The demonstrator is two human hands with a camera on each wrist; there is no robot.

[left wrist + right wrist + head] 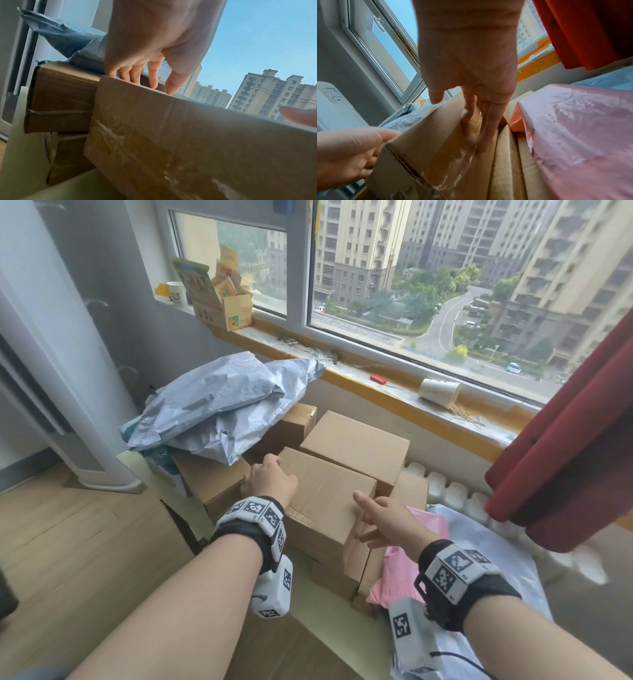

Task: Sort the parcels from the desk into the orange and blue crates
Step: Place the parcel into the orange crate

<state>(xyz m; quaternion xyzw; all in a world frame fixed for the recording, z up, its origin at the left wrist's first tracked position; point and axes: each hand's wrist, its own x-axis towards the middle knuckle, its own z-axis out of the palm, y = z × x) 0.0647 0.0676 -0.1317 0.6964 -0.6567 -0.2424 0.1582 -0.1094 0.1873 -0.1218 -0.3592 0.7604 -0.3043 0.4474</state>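
Both hands on one cardboard box [329, 498]: left hand [269, 481] curled over its far-left edge, right hand [387, 522] flat-fingered against its right side.

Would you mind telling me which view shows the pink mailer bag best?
The right wrist view: the pink mailer bag fills its right side, glossy and wrinkled, beside the cardboard boxes. The head view shows only a part of it, behind the right hand. The left wrist view does not show it.
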